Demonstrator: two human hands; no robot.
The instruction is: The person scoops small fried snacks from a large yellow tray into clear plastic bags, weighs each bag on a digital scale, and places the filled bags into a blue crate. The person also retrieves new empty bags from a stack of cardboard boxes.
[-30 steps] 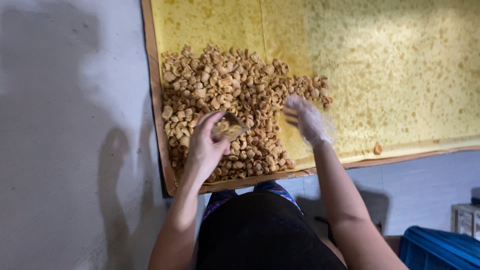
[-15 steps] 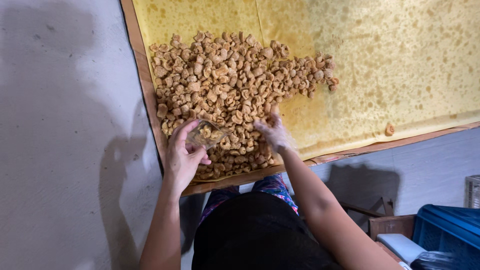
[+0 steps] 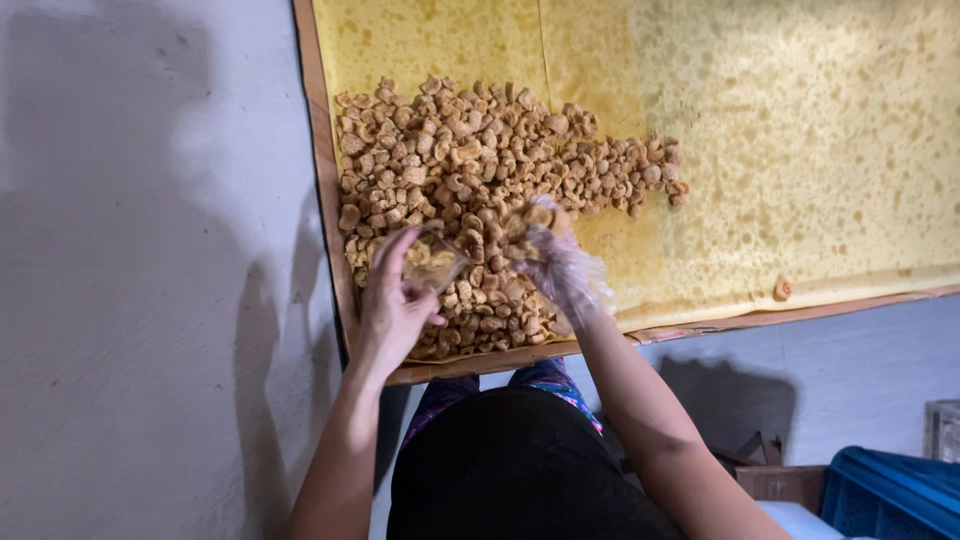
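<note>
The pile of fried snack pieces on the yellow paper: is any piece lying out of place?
Yes. One small golden fried piece lies alone near the lower right edge of the grease-spotted yellow paper, well apart from the heaped pile of puffed brown pieces. Both hands work at the pile, not near it.

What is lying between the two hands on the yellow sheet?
In the head view, between the left hand and the right hand lie fried snack pieces and a small clear bag.
</note>
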